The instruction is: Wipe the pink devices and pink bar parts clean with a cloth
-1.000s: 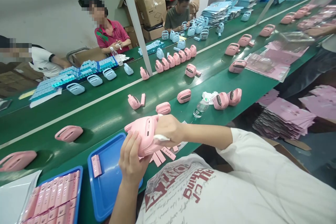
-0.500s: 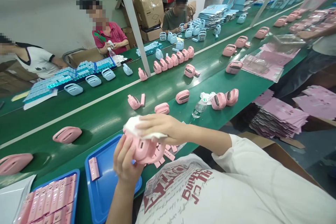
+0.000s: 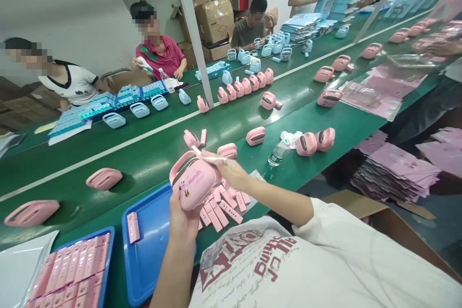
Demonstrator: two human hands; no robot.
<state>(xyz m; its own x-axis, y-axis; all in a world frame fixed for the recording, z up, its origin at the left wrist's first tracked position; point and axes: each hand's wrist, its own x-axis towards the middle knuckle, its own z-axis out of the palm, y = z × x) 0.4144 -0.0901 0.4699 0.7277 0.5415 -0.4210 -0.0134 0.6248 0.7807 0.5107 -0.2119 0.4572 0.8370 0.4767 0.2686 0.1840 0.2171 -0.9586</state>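
Note:
My left hand (image 3: pixel 180 216) is closed around the lower left side of a pink portable speaker (image 3: pixel 198 184) with a carrying handle. The speaker's printed face, with a cartoon figure and lettering, is tilted up towards me. A white cloth (image 3: pixel 208 156) is pinched in my right hand (image 3: pixel 233 172), at the speaker's upper right edge by the handle. Some of the right fingers are hidden behind the cloth and speaker. Below them lies a pile of pink button bars (image 3: pixel 221 211). To the left, a blue tray (image 3: pixel 144 269) holds one pink bar (image 3: pixel 133 227).
Several pink speakers (image 3: pixel 255 135) stand along the green bench (image 3: pixel 151 166), with a plastic bottle (image 3: pixel 277 154) nearby. A second blue tray (image 3: pixel 110 255) is filled with pink bars. A white post (image 3: pixel 193 29) rises mid-bench. Co-workers sit opposite, among blue speakers (image 3: pixel 139 109).
The speaker has been turned so its printed face shows instead of its slotted side. My right hand with the cloth has shifted from the top to the right edge. The view has shifted slightly.

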